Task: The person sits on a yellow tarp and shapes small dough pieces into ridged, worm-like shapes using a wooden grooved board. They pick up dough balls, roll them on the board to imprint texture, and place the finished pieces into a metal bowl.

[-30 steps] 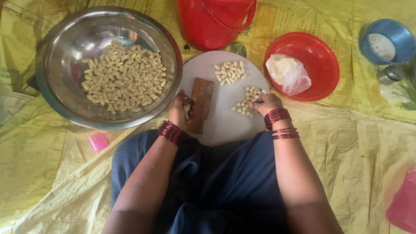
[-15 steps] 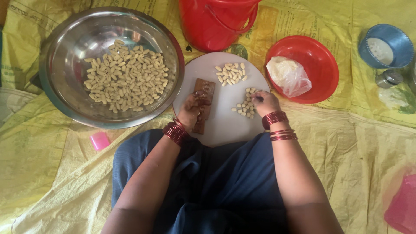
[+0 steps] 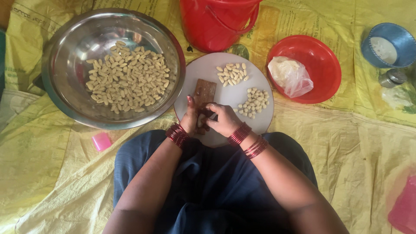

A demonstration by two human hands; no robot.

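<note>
Both hands meet at the near end of a brown board [image 3: 204,96] that lies on a round white plate [image 3: 225,132]. The left hand [image 3: 191,118] is closed on the board's lower left edge, with the fingers curled on it. The right hand [image 3: 224,119] has its fingers bent together over the board's near end, pressing on something small there; what it is I cannot tell, because the fingers hide it. The two hands touch each other. Red bangles [image 3: 177,135] sit on both wrists.

On the plate, beyond the right hand, there are two small heaps of pale pieces: one heap [image 3: 232,73] near the far rim and another heap [image 3: 254,102] just beside the right hand.

To the left of the plate stands a big steel bowl [image 3: 65,99] with many more of the same pale pieces [image 3: 125,78] inside. A red bucket [image 3: 216,21] stands behind the plate. At the right is a red dish [image 3: 320,60] holding a plastic bag [image 3: 290,76], and farther right a blue bowl [image 3: 403,39] and a small jar [image 3: 392,78]. A pink lid [image 3: 102,141] lies near the left knee. All rests on a yellow sheet [image 3: 359,147].
</note>
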